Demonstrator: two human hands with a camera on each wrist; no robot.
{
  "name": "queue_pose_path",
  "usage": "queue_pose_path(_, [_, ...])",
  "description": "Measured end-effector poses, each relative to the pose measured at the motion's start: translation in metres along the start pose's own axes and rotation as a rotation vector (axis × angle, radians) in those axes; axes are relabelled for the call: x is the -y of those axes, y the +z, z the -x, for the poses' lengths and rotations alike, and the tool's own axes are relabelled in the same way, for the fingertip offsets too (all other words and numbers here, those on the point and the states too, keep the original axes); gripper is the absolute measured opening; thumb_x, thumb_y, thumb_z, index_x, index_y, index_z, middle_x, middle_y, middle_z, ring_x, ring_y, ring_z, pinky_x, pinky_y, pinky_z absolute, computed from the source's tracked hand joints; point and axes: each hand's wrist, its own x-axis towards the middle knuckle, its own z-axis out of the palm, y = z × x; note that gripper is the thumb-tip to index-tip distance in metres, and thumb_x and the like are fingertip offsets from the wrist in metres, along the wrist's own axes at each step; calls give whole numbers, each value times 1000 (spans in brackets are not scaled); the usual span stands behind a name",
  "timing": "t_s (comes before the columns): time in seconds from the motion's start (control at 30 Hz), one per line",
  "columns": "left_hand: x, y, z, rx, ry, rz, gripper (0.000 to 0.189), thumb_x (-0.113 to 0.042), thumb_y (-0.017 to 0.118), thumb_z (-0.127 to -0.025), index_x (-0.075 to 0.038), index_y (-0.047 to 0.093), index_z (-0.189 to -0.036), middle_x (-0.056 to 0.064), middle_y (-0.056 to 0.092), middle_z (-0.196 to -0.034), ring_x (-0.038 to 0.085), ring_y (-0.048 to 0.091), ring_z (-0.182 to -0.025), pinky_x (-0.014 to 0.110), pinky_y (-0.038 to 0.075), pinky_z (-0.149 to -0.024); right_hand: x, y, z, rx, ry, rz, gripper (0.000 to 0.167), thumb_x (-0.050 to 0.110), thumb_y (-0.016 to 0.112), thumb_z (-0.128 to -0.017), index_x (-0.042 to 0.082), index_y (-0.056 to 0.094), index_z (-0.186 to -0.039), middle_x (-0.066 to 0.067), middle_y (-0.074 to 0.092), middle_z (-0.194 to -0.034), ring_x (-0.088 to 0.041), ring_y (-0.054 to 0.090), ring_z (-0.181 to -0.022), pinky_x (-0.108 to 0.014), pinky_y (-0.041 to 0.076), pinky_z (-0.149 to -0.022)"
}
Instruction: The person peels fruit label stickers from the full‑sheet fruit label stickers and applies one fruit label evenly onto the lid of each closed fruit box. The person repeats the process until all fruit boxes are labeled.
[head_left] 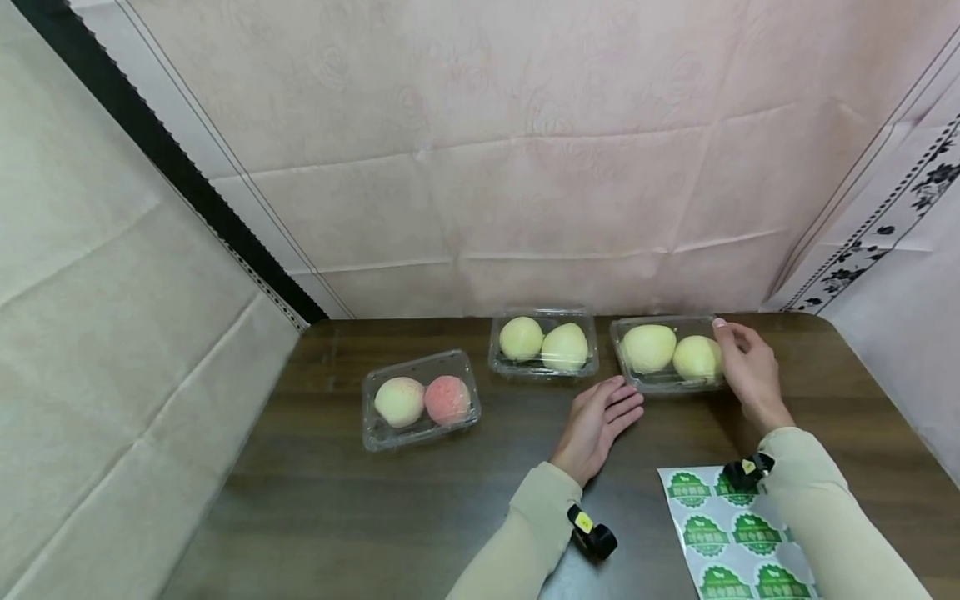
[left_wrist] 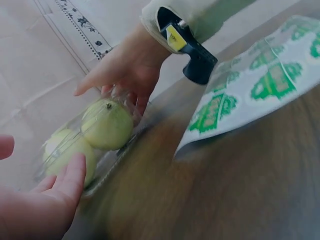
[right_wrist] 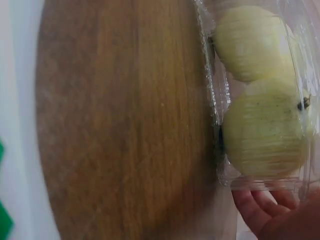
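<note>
A clear plastic fruit box [head_left: 663, 385] with two pale yellow-green pears [head_left: 649, 348] stands at the back right of the table. At its right end my right hand [head_left: 752, 373] grips the box, thumb at the back corner. The right wrist view shows that hand's fingers [right_wrist: 252, 207] bent against the box's end. My left hand [head_left: 592, 427] is at the front left corner, its fingers extended and the palm turned toward the box. In the left wrist view, those fingertips [left_wrist: 76, 170] overlap the nearer pear through the clear plastic.
To the left stands a second clear box [head_left: 551, 315] with two pears, and further left a third [head_left: 382, 442] with a pale peach and a red one. A sheet of green round stickers [head_left: 705, 533] lies partly under my right forearm. Pinkish cloth [head_left: 525, 192] hangs behind the table.
</note>
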Motion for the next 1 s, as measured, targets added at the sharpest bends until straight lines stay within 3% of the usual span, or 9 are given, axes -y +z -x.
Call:
queue_pose_path(0.1, [2,4,-6,-17,-3,18,33,-19,62,-107,5,62,-129,19,68,-123,39,65,-126,46,54,-108,-1,0,-3,32,-10,-26,85,66,37,-106,3,33,-164,-28,40,-162,-48,38,-147,-62,33,-117])
queue_pose_path(0.3, [9,9,-12,-92,19,41,26,-8,61,-106,5,63,-128,16,68,-113,29,70,-111,44,56,-105,-7,1,-6,98,-27,-50,81,59,36,-109,4,22,-167,-31,33,-165,-52,32,-150,-64,27,-121])
queue_pose_path(0.63, [10,18,-20,-135,50,51,17,-4,63,-105,4,68,-119,15,70,-107,23,72,-100,41,59,-100,-7,-7,-11,168,-36,-38,75,53,34,-112,8,16,-169,-35,31,-164,-51,36,-145,-54,38,-115])
queue_pose_path(0.8, [11,17,-25,-146,64,48,16,-1,65,-102,4,69,-117,14,71,-104,22,73,-98,40,60,-99,-5,-6,-14,174,-24,-57,74,54,30,-112,10,16,-170,-31,32,-165,-46,34,-149,-54,33,-121])
queue_pose_path(1.0, [13,15,-26,-160,58,53,13,0,67,-101,2,71,-113,12,73,-101,21,74,-96,39,60,-97,-11,-5,-12,199,-28,-89,66,45,22,-115,10,13,-170,-31,30,-166,-41,26,-155,-50,21,-128])
